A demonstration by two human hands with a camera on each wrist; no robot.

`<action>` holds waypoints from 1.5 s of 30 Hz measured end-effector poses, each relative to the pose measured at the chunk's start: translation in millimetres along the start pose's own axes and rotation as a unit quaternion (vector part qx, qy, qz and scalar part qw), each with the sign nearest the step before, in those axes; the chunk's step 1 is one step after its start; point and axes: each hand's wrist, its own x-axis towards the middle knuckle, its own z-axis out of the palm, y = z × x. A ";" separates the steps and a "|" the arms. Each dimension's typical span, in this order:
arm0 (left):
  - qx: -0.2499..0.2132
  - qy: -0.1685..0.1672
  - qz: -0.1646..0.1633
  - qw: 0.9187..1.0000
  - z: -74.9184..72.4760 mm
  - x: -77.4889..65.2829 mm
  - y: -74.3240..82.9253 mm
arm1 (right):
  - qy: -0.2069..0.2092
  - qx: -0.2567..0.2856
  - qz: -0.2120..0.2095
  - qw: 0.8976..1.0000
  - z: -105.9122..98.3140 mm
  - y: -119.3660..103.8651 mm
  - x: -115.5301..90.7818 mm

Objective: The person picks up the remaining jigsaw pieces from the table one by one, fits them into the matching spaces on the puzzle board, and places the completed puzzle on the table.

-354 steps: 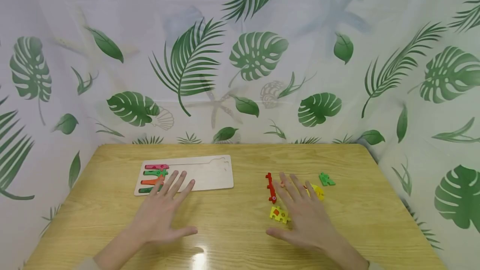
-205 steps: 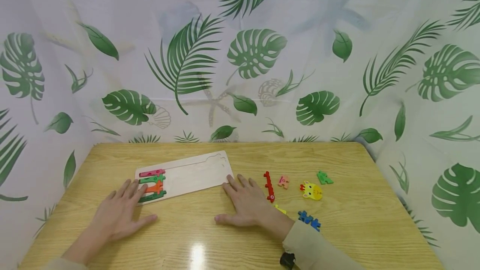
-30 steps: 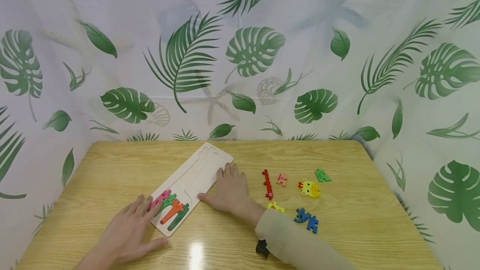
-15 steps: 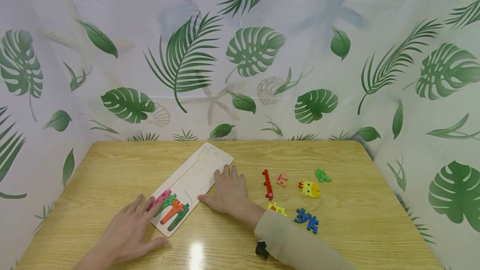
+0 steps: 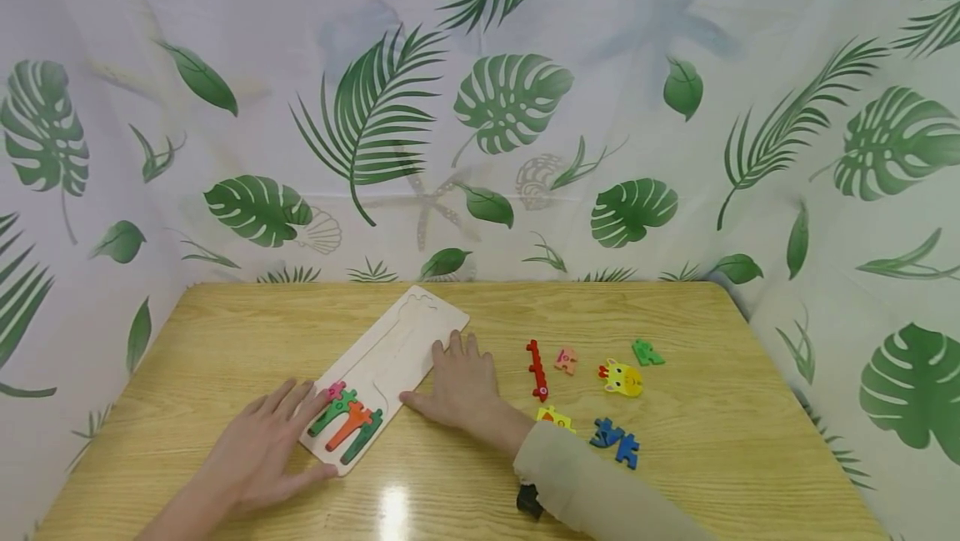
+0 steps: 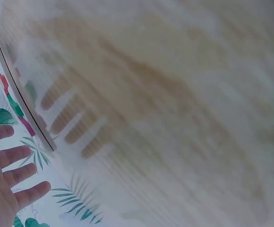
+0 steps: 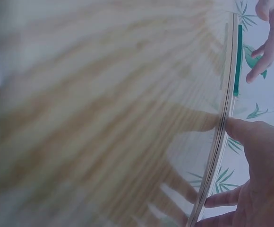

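Observation:
A pale wooden puzzle board (image 5: pixel 390 349) lies slanted on the table, its far end pointing up and right. In its near end sit a pink piece (image 5: pixel 337 389), a green piece (image 5: pixel 330 414), an orange piece (image 5: pixel 349 424) and a dark green piece (image 5: pixel 362 438), like giraffe legs. My left hand (image 5: pixel 258 449) spreads at the near left corner, fingertips overlapping the pink piece and thumb tip at the bottom corner. My right hand (image 5: pixel 461 387) rests along the right edge; in the right wrist view its thumb (image 7: pixel 241 130) and fingertips touch that edge, fingers extended.
Right of the board lie a red strip piece (image 5: pixel 537 370), a salmon piece (image 5: pixel 566 360), a yellow giraffe head (image 5: pixel 622 378), a green piece (image 5: pixel 647 352) and blue pieces (image 5: pixel 606 433). A yellow piece (image 5: pixel 553 418) is partly behind the right forearm. A leaf-print curtain (image 5: pixel 480 232) borders the table.
The board has turned from lying nearly crosswise to a steep slant. My right hand moved left from the loose pieces to its edge. Just now my left fingers shifted slightly at the corner.

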 end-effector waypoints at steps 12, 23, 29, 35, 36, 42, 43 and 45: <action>0.008 0.001 0.014 1.000 -6.4 10.5 -0.4 | 0.011 0.015 -0.018 1.000 0.8 13.1 -7.5; 0.025 0.001 0.028 0.999 -5.3 21.6 -6.6 | 0.004 0.015 -0.038 0.999 -1.7 20.9 -9.0; 0.022 0.004 0.033 0.999 -3.6 29.3 -8.9 | -0.004 0.009 -0.048 0.999 -3.4 25.1 -11.7; 0.017 0.008 0.047 0.999 -0.2 38.1 -12.7 | -0.011 0.010 -0.058 0.998 -3.3 30.2 -12.4; 0.014 0.006 0.049 0.999 0.3 39.5 -13.3 | -0.012 0.012 -0.060 0.998 -3.4 30.8 -12.5; -0.013 -0.009 0.049 0.999 3.7 46.5 -15.2 | -0.013 0.010 -0.075 0.997 -3.7 34.3 -13.1; -0.017 -0.010 0.048 0.999 4.3 47.4 -15.4 | -0.014 0.008 -0.077 0.997 -3.6 34.8 -13.0; -0.021 -0.012 0.050 0.998 6.0 49.0 -16.1 | -0.017 0.008 -0.080 0.997 -3.5 36.0 -13.0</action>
